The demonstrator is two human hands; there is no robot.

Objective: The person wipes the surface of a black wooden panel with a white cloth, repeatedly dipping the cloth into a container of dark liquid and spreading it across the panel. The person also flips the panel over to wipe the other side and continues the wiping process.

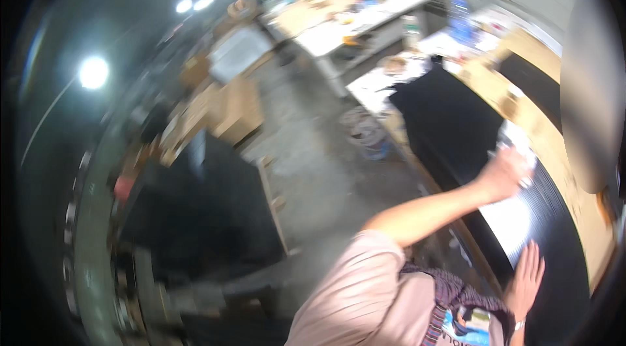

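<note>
My left hand [503, 175] is closed around a crumpled white cloth [516, 144], blurred by motion, over a long black sheet [450, 118]. Fine parallel ridges run along the sheet, and a bright glare lies on its surface between my hands. Nearer to my body, my right hand [524, 281] rests flat on the same sheet, its fingers stretched out. A band is around the right wrist. The sheet lies lengthwise on a bench with a tan board top [580, 206].
A dark strip [531, 82] lies on the bench's far side. Beyond stand a blue clear bottle [460, 20] and a white table [319, 43] with scattered items. A bucket [372, 137] stands on the floor. Cardboard boxes [238, 108] and a stack topped in black [208, 216] are at left.
</note>
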